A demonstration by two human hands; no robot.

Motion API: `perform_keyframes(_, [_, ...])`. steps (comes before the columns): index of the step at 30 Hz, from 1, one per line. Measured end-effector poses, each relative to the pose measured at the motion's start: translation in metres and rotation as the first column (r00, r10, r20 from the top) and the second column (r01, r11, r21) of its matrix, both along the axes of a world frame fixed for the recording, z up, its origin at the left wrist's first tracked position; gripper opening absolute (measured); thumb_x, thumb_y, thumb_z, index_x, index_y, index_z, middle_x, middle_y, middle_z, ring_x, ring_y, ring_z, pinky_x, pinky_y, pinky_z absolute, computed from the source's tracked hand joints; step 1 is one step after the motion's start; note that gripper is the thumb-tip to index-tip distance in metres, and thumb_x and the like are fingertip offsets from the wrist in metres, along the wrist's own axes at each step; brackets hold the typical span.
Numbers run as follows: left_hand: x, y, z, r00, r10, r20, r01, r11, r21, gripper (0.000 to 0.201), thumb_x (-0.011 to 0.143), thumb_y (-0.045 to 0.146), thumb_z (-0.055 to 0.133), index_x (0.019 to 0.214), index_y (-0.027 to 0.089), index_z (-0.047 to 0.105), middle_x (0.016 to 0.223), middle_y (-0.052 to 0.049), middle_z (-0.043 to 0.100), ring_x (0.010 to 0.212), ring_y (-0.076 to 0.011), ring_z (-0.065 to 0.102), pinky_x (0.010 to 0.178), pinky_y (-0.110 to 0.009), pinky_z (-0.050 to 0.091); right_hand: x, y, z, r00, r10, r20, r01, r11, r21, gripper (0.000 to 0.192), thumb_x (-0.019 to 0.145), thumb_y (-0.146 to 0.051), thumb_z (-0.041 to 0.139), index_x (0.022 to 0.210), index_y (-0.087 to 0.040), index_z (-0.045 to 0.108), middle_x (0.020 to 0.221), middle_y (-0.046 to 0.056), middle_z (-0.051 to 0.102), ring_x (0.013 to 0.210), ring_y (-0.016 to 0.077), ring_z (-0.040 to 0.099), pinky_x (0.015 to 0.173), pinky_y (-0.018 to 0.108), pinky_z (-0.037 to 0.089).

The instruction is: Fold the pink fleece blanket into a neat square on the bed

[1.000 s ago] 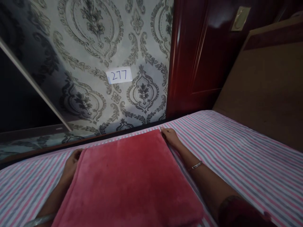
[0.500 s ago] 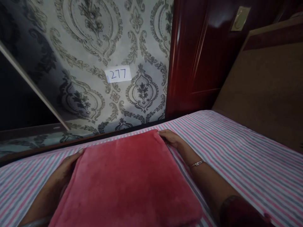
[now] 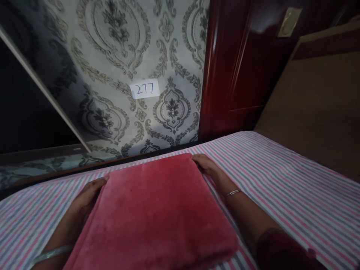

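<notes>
both hands (image 3: 90,192) (image 3: 206,165) flank folded red blanket (image 3: 154,213), seemingly touching its corners.

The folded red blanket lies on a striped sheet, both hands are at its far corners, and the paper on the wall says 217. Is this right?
Not quite. In the head view the paper label reads 277, not 217. The rest holds: the folded red blanket lies on the striped sheet, with the left hand and right hand at its far corners.

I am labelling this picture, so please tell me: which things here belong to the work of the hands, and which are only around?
In hand:
- folded red blanket
- left hand, at its far left corner
- right hand, at its far right corner

Only around:
- striped bedsheet
- paper label "277"
- patterned wallpaper
- dark red wooden door
</notes>
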State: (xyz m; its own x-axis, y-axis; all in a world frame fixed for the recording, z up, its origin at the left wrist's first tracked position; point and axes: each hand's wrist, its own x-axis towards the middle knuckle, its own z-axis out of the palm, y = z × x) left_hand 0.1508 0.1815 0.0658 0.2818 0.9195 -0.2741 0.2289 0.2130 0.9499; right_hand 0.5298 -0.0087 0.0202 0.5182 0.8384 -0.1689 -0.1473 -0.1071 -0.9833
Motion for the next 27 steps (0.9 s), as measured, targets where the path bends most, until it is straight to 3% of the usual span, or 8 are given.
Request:
perform_keyframes(3, [-0.006,-0.003,0.004,0.995,-0.056,0.079,0.067,0.987,-0.146,0.038,0.049,0.034,0.087,0.077,0.018,0.068,0.068,-0.001,0.074,0.068,-0.0252,0.070,0.062,-0.034,0.058,-0.006,-0.009,0.007,1.000,0.021,0.016,-0.021,1.000,0.017,0.032,0.074,-0.041,0.064,0.057,-0.022,0.045,0.043,-0.008,0.041,0.041,0.0067,0.030,0.042,0.022,0.021])
perform_keyframes(6, [-0.016,-0.015,0.008,0.994,-0.068,0.089,0.085,0.975,-0.204,0.043,0.045,0.036,0.090,0.077,0.018,0.067,0.070,-0.002,0.074,0.069,-0.0261,0.070,0.063,-0.035,0.058,-0.010,-0.023,0.016,0.998,0.054,0.028,-0.054,0.999,0.005,0.040,0.075,-0.053,0.063,0.056,-0.022,0.044,0.042,-0.008,0.038,0.040,0.0069,0.029,0.042,0.023,0.021])
perform_keyframes(11, [-0.026,-0.053,0.016,0.996,-0.056,0.071,0.063,0.993,-0.101,0.044,0.041,0.027,0.091,0.075,0.020,0.064,0.070,-0.001,0.072,0.070,-0.0241,0.070,0.062,-0.031,0.057,-0.023,-0.037,0.018,0.996,0.078,0.052,-0.075,0.995,-0.060,0.035,0.071,-0.047,0.067,0.057,-0.022,0.046,0.042,-0.007,0.040,0.040,0.0081,0.031,0.042,0.023,0.022])
perform_keyframes(16, [-0.019,-0.073,0.024,0.989,0.148,-0.014,-0.147,0.989,0.028,0.032,0.053,0.018,0.085,0.068,0.022,0.057,0.059,0.001,0.064,0.057,-0.0192,0.064,0.055,-0.027,0.052,-0.038,-0.038,0.017,0.986,-0.100,0.134,0.106,0.994,-0.035,0.029,0.074,-0.039,0.065,0.059,-0.023,0.046,0.045,-0.007,0.042,0.045,0.0097,0.036,0.047,0.024,0.027])
perform_keyframes(19, [-0.019,-0.078,0.025,0.991,0.136,0.010,-0.137,0.990,0.027,0.027,0.057,0.019,0.082,0.068,0.021,0.058,0.059,0.001,0.065,0.056,-0.0175,0.063,0.056,-0.026,0.050,-0.045,-0.047,0.022,0.980,-0.133,0.146,0.139,0.990,-0.030,0.034,0.077,-0.043,0.064,0.059,-0.023,0.044,0.044,-0.008,0.039,0.045,0.0094,0.034,0.047,0.024,0.026])
perform_keyframes(23, [-0.035,-0.091,0.021,0.995,-0.003,0.095,0.007,0.999,-0.048,0.031,0.054,0.030,0.085,0.072,0.017,0.064,0.066,-0.005,0.071,0.062,-0.0212,0.067,0.064,-0.030,0.054,-0.054,-0.080,0.033,0.995,-0.008,0.096,0.014,0.998,-0.067,0.049,0.079,-0.062,0.061,0.058,-0.024,0.040,0.043,-0.009,0.034,0.040,0.0070,0.025,0.043,0.024,0.020])
perform_keyframes(27, [-0.063,-0.122,0.014,0.981,-0.111,0.159,0.126,0.988,-0.085,0.044,0.050,0.042,0.090,0.077,0.015,0.068,0.075,-0.008,0.074,0.067,-0.0211,0.069,0.067,-0.031,0.054,-0.066,-0.134,0.032,0.970,0.233,0.069,-0.230,0.972,-0.054,0.061,0.068,-0.077,0.066,0.058,-0.023,0.039,0.045,-0.009,0.032,0.041,0.0058,0.022,0.042,0.023,0.016])
